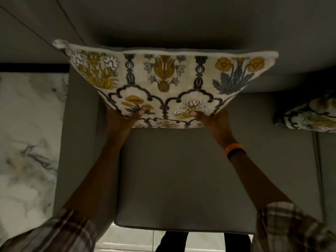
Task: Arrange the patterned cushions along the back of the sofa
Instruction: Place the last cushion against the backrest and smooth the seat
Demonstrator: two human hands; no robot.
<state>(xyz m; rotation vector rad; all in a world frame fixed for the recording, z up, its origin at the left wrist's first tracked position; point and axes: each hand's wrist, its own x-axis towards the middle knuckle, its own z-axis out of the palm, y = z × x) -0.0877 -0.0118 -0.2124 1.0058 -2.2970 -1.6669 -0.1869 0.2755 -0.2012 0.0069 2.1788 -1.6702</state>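
Observation:
A cream cushion [163, 82] printed with yellow and blue flowers and dark arches stands against the grey sofa back [181, 30]. My left hand [123, 120] grips its lower left corner, thumb pressed on the front. At the lower right, my right hand [212, 120] grips the bottom edge the same way. A second patterned cushion [309, 115] lies on the seat at the far right, partly cut off by the frame.
The grey seat cushion [181, 179] spreads below the held cushion. The sofa's left armrest [76, 142] borders a marble-patterned floor [27, 142]. An orange and black band [234, 151] circles my right wrist. Dark trouser legs [174, 240] show at the sofa's front edge.

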